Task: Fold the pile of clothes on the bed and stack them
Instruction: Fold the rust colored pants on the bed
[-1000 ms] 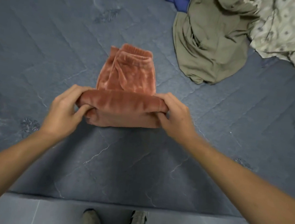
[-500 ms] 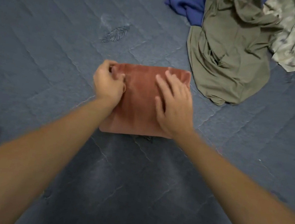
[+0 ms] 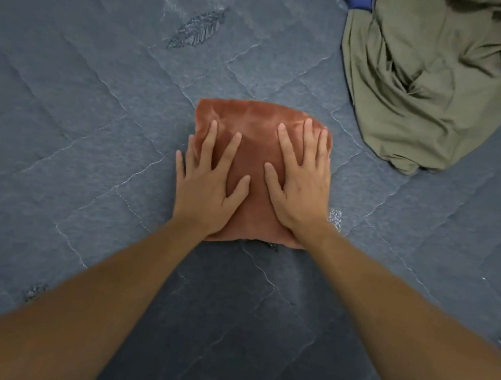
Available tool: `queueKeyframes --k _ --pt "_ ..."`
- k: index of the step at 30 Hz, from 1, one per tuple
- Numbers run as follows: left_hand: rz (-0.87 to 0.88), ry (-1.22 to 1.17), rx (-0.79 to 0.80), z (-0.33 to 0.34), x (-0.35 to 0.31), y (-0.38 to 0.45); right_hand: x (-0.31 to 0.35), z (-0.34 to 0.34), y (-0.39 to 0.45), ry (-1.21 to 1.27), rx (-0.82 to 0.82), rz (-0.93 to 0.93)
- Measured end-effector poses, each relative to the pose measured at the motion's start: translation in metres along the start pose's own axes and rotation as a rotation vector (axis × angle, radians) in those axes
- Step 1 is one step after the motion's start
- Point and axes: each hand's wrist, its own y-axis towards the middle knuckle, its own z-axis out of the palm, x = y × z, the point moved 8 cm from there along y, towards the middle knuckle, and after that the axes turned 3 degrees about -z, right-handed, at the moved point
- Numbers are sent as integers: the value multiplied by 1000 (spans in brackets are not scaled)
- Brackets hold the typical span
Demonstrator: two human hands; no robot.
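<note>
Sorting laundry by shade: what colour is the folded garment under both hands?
Rust orange, a velvety folded garment; the head view shows it.

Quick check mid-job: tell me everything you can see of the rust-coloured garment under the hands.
The rust-coloured garment looks like soft, plush velvety fabric, folded into a compact, roughly square bundle with rounded far corners. It lies flat on the grey quilted bedcover, apart from the olive garment. The left hand and right hand press flat on it, fingers spread.

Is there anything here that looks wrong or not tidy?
Nothing is damaged. The rust-coloured garment lies folded flat under the left hand and right hand. Only the olive garment at the upper right looks untidy: it is crumpled, not yet folded.
</note>
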Motion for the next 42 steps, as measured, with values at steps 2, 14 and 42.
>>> queueKeyframes --k 2,14,42 --pt "12 -43 7 -5 -4 -4 -2 -8 -4 91 -22 47" --pt "-179 -677 299 -37 -5 -17 -15 -32 -28 786 256 271" --pt "-407 -536 -153 -467 199 -367 495 -150 -168 883 355 -168"
